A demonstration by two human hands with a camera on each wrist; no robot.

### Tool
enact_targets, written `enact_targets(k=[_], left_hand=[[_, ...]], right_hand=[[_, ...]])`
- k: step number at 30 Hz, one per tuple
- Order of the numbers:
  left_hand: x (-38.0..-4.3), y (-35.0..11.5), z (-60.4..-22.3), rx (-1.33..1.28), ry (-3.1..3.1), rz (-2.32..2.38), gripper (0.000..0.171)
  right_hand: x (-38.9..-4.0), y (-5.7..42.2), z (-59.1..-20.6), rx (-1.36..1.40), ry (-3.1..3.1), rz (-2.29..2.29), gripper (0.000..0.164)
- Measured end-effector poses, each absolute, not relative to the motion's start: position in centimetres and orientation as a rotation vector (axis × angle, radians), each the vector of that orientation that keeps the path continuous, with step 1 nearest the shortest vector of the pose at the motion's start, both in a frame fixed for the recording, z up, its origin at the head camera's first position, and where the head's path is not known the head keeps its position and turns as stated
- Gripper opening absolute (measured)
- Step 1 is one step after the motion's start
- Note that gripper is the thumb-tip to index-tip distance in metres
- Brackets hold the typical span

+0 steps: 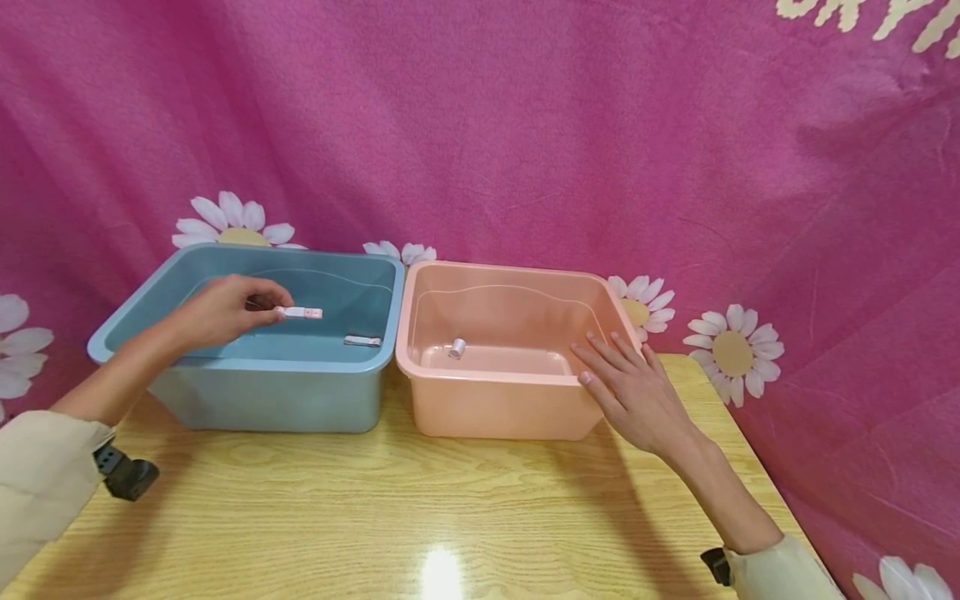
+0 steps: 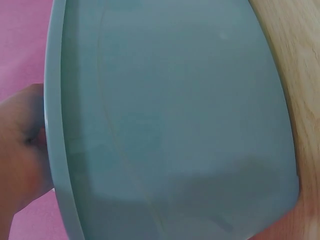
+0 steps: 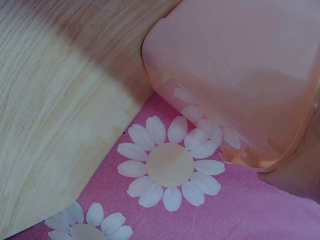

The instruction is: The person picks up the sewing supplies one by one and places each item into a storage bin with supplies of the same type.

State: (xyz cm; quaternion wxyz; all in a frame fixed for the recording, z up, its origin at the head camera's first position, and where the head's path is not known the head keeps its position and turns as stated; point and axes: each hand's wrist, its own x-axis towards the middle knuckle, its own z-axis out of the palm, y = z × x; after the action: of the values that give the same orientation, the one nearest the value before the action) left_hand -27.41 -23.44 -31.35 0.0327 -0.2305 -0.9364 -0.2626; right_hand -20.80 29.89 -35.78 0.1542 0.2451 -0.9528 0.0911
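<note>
My left hand [image 1: 225, 310] is over the blue bin [image 1: 262, 400], pinching a small flat white-and-pink stick [image 1: 302, 312] between thumb and fingers. Its exact kind is too small to tell. Another small, narrow, whitish piece [image 1: 363, 341] lies inside that bin, toward its right end. In the left wrist view the bin's wall [image 2: 190, 110] hides the fingertips and the stick. With fingers spread and fairly straight, my right hand [image 1: 633, 396] is at the near right corner of the pink bin [image 1: 502, 408]. Inside the pink bin is a short white cylinder [image 1: 457, 348], left of its middle.
Both bins stand side by side on a wood-grain table [image 1: 360, 517], with a narrow gap between their bodies. A magenta cloth [image 1: 510, 133] with white daisies hangs close behind them and along the right side. The table's right edge runs beside the pink bin.
</note>
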Motion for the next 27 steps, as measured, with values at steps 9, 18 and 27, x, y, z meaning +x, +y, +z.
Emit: enact_targets(k=[9, 18, 27], left_hand=[[-28.5, -23.3, -31.7, -0.715, -2.914, -0.831, 0.019], [-29.2, -23.1, -32.2, -0.734, -2.932, -0.853, 0.022], [-29.4, -23.0, -32.4, -0.745, -2.966, -0.861, 0.022]], right_hand=[[-20.9, 29.9, -35.8, 0.708, -2.728, 0.26, 0.046], [-20.9, 29.9, -35.8, 0.707, -2.729, 0.256, 0.046], [-20.8, 29.9, -35.7, 0.697, -2.74, 0.258, 0.047]])
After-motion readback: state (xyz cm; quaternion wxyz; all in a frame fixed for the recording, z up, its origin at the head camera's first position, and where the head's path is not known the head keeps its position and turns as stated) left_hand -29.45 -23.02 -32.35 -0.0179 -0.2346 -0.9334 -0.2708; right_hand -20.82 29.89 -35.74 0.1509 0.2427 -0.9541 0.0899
